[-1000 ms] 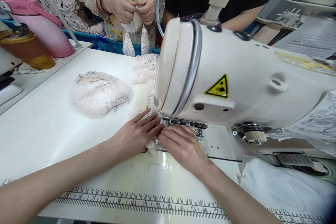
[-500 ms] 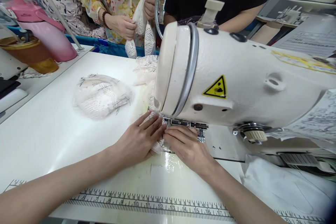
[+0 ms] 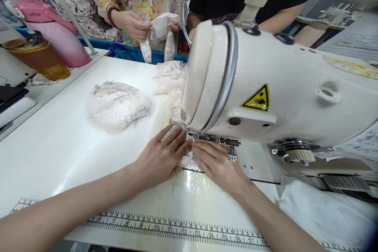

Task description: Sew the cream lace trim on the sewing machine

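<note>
The left hand [image 3: 158,157] lies with its fingers spread over the lace [image 3: 175,106], pressing it down; the right hand [image 3: 223,169] has its fingers bunched at the lace's other side, their tips almost meeting the left's. Whether the right pinches the cloth or only rests on it, I cannot tell. The lace lies on the machine bed beneath both hands and runs away past the left of the sewing machine [image 3: 265,75].

The step in hand looks like guiding the lace under the needle; the next move seems to call for a flat, even feed — fingertips close to the foot, yet clear of it.

Left of the hands, a second lace piece [image 3: 119,106] with loose dark threads lies on the table [image 3: 73,161]. A printed ruler [image 3: 171,228] runs along the near edge, partly crossed by the forearms; white cloth [image 3: 319,204] lies at right. Across the table a co-worker's hand [image 3: 134,25] holds more lace [image 3: 162,25].

The needle point and seam are hidden by fingers and machine head — stitching cannot be confirmed. The machine's right end is cut off.
</note>
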Demonstrator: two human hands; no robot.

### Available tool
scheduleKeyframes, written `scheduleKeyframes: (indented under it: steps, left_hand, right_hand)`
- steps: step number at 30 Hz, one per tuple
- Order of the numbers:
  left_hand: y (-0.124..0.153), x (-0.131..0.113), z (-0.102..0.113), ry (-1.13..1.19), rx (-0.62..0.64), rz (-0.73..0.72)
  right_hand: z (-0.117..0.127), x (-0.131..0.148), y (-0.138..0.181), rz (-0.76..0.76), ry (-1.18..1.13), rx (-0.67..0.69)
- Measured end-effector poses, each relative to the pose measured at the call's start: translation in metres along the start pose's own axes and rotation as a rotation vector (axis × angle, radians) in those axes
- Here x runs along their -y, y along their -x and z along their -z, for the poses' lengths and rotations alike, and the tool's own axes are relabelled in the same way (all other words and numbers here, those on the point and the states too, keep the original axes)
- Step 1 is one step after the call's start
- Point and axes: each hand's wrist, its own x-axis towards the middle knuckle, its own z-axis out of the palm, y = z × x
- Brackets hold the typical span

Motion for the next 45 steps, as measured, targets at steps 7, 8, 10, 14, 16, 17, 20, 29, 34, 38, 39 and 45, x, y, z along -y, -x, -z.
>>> scheduleKeyframes:
  steps: [7, 8, 10, 14, 16, 17, 20, 29, 34, 38, 39, 45]
  left_hand:
    - [0.004, -0.002, 0.0, -0.107, -0.066, -0.081]
    - [0.005, -0.001, 0.0, -0.11, -0.087, -0.106]
    - [0.007, 0.003, 0.0, -0.086, -0.105, -0.139]
    - [0.009, 0.016, 0.001, 0.018, -0.057, -0.174]
    - [0.009, 0.022, 0.002, 0.057, -0.011, -0.185]
    - [0.009, 0.024, 0.003, 0.07, 0.01, -0.187]
    - [0.008, 0.029, 0.003, 0.094, 0.039, -0.193]
    - [0.007, 0.03, 0.001, 0.08, 0.026, -0.18]
    - [0.007, 0.026, 0.002, 0.099, 0.064, -0.158]
    - [0.01, 0.022, -0.001, 0.095, 0.094, -0.112]
    - [0.01, 0.021, -0.002, 0.091, 0.099, -0.102]
    - [0.011, 0.016, -0.005, 0.052, 0.07, -0.066]
  right_hand:
    - [0.0, 0.001, -0.002, 0.059, 0.045, -0.047]
    - [0.001, 0.002, -0.002, 0.064, 0.056, -0.047]
    - [0.001, 0.005, -0.002, 0.08, 0.085, -0.031]
    - [0.0, 0.009, -0.003, 0.122, 0.147, -0.028]
    - [-0.002, 0.01, -0.004, 0.146, 0.148, -0.039]
    - [-0.002, 0.01, -0.005, 0.158, 0.143, -0.047]
    - [-0.004, 0.011, -0.008, 0.187, 0.128, -0.065]
    - [-0.007, 0.015, -0.012, 0.187, 0.152, -0.098]
    - [-0.008, 0.015, -0.01, 0.158, 0.159, -0.108]
    - [-0.009, 0.015, -0.009, 0.139, 0.138, -0.111]
    - [-0.009, 0.015, -0.008, 0.139, 0.134, -0.11]
    - [-0.009, 0.014, -0.006, 0.127, 0.17, -0.091]
